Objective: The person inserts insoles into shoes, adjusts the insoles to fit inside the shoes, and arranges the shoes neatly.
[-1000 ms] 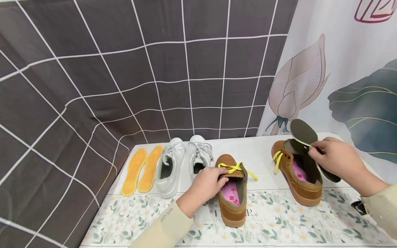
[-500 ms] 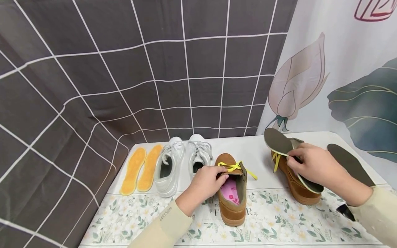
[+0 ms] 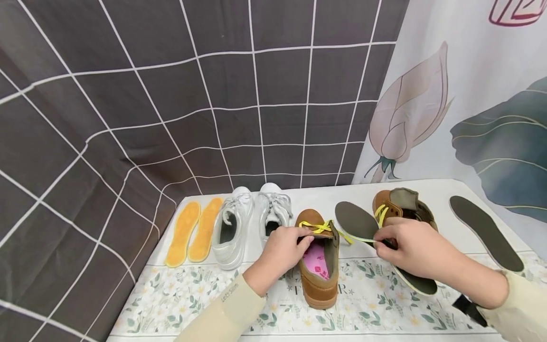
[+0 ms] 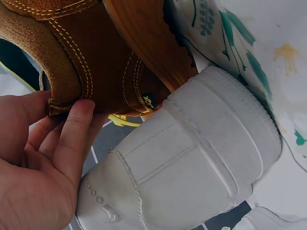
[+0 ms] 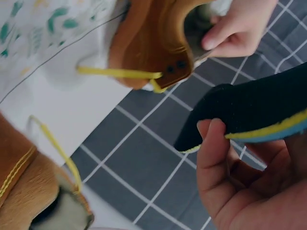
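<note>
In the head view, my left hand (image 3: 279, 249) pinches the opening edge of a brown shoe (image 3: 318, 290) with yellow laces and a pink-patterned inside. The left wrist view shows thumb and fingers gripping that suede edge (image 4: 67, 84). My right hand (image 3: 416, 247) pinches a dark insole (image 3: 355, 219) by its side, holding it aloft between the two brown shoes. The right wrist view shows the insole's yellow and blue edge (image 5: 268, 133). Behind my right hand stands the other brown shoe (image 3: 384, 199), partly hidden. A second dark insole (image 3: 487, 232) lies flat at the right.
A white shoe (image 3: 231, 251) and its mate (image 3: 269, 190) stand left of the left-hand brown shoe. Further left lie an orange insole (image 3: 183, 235) and another orange insole (image 3: 206, 232). Dark gridded cloth (image 3: 282, 123) hangs along the back and left of the table (image 3: 273, 327).
My right hand has carried the dark insole leftward, from beside the right brown shoe across it toward the left one. The second dark insole has come into full view. My left hand has stayed put.
</note>
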A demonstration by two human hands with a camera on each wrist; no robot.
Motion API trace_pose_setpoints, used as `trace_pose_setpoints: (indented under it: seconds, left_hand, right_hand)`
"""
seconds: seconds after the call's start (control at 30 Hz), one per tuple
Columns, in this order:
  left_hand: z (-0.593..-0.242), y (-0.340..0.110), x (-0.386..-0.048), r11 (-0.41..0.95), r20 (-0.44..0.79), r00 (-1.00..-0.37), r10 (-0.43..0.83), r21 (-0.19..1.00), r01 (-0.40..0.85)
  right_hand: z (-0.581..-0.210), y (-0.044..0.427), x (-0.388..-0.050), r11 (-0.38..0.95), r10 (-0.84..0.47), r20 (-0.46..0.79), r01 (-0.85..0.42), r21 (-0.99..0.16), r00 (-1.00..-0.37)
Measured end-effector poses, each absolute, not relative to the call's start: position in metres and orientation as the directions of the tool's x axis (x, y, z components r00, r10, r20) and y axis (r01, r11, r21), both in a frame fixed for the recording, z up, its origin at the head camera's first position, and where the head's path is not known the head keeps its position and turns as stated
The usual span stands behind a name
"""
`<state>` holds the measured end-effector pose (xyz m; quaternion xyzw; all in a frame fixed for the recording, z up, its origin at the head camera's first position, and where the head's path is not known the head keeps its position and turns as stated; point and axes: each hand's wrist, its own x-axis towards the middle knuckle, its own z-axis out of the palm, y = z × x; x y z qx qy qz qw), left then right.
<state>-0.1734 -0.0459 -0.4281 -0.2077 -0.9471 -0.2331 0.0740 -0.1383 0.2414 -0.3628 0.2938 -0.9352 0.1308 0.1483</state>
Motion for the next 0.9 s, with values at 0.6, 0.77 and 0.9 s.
trace_pose_setpoints:
  seconds: [0.6,0.77,0.9]
  left_hand:
    - [-0.431,-0.048,-0.172,0.775,0.249,-0.904,0.348,0.465,0.427]
    - [-0.434,-0.049,-0.169,0.758,0.249,-0.911,0.328,0.507,0.411]
    - [-0.434,-0.049,-0.167,0.747,0.269,-0.913,0.306,0.527,0.406]
  right_hand:
    - [-0.355,0.217,-0.109,0.662,-0.640,0.215,-0.671,-0.333,-0.738]
    - [-0.360,0.212,-0.112,0.652,-0.658,0.173,-0.669,-0.357,-0.733]
    - [-0.360,0.207,-0.111,0.645,-0.667,0.125,-0.653,-0.398,-0.735]
